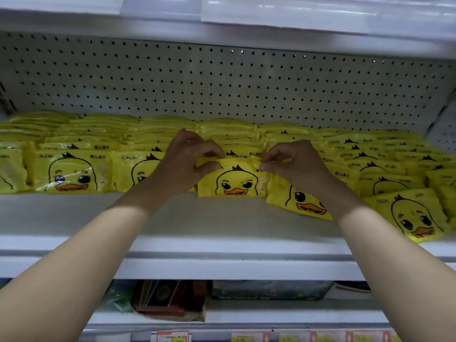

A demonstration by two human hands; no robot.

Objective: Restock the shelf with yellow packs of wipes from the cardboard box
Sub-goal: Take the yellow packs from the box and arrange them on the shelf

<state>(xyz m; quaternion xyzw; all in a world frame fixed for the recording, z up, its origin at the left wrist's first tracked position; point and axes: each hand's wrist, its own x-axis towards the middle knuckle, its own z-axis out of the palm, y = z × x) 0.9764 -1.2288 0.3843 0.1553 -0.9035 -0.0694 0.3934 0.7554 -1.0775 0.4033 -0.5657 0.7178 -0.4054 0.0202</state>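
Yellow pack of wipes (pixel 234 181): pinched at top corners by left hand (pixel 182 161) and right hand (pixel 298 164), stood upright near shelf (pixel 172 218) front against stacked packs (pixel 229 139) behind, apparently to seat it face-out and level with neighbouring row (pixel 71 174); cardboard box out of view.

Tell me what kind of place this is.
Probably a shop aisle: rows of identical yellow packs of wipes fill a white shelf with a pegboard back, and price tags sit lower down.
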